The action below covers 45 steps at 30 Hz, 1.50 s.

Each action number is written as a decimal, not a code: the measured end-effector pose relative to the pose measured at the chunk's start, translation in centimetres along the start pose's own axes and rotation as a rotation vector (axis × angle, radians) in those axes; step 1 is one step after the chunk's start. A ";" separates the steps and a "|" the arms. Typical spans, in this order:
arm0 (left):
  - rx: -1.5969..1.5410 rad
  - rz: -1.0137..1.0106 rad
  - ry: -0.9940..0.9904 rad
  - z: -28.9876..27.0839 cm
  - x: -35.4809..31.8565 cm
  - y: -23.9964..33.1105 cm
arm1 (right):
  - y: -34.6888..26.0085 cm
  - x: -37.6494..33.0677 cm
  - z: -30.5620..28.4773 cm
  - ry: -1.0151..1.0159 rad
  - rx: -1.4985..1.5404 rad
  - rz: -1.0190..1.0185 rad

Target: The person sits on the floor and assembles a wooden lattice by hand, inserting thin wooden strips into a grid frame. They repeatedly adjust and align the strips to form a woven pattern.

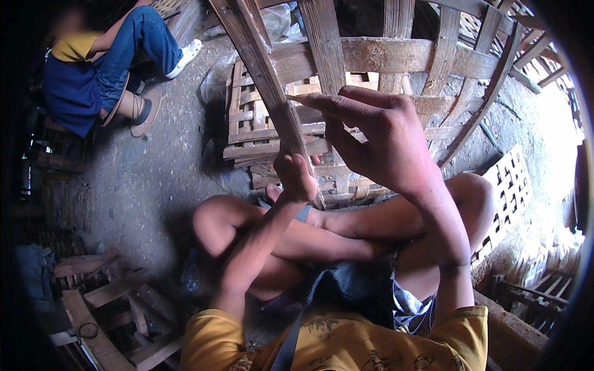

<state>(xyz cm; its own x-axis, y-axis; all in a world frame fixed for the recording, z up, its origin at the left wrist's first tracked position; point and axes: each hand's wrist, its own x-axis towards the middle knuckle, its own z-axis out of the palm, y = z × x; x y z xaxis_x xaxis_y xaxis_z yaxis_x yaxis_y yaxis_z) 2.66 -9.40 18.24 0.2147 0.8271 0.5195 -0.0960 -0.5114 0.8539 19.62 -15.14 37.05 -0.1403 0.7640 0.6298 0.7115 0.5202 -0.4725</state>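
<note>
A large panel of woven wooden slats [387, 55] stands tilted in front of me, with a long wooden edge strip [263, 68] along its left side. My left hand [296, 176] is closed around the lower part of that strip, thumb up. Over the panel, my right hand [383, 133] has its index finger stretched to the strip, the tip at or against its edge. The thumb hangs apart below and the other fingers are bent. I make out nothing held in the right hand, though its far fingers are partly hidden.
A stack of smaller woven slat panels [247, 123] lies behind the large one. Another person [80, 86] sits at the far left. Loose wood pieces [93, 328] lie at the lower left. A woven sheet [507, 191] leans beside my right knee, on the concrete floor [142, 179].
</note>
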 end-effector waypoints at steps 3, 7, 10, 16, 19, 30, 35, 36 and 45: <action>-0.023 -0.023 0.069 0.2 -0.6 -0.3 | -0.2 -0.2 -0.1 -0.024 0.030 -0.003; -0.016 0.007 0.074 0.1 -0.9 -1.4 | -0.3 -0.5 -0.1 -0.039 -0.023 -0.013; -0.044 0.016 0.060 0.2 -0.8 -1.5 | -0.3 -0.7 -0.2 -0.044 -0.043 -0.024; -0.071 0.003 0.071 0.2 -1.3 -1.4 | -1.5 -1.3 -0.7 -0.091 -0.139 -0.073; -0.069 0.078 0.031 -0.1 -1.4 -2.0 | -1.5 -1.1 -1.2 -0.120 -0.140 -0.067; -0.022 0.003 0.020 1.1 0.6 1.9 | -4.2 -1.4 -0.3 -0.020 -0.548 -0.052; -0.005 0.000 0.013 0.5 0.2 2.0 | -3.6 -0.8 0.3 0.004 -0.451 -0.030; -0.007 0.011 0.007 0.5 0.3 2.0 | -3.6 -0.7 0.3 -0.026 -0.458 -0.031; -0.066 0.028 0.016 0.3 -0.9 -0.3 | -2.3 -0.5 -0.6 -0.153 -0.291 -0.073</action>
<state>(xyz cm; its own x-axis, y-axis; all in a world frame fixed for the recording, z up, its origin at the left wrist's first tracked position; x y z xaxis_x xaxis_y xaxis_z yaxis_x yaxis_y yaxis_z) 2.82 -10.09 17.46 0.1960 0.8166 0.5428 -0.1656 -0.5181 0.8392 18.45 -16.96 38.13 -0.2847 0.7885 0.5451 0.8593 0.4620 -0.2194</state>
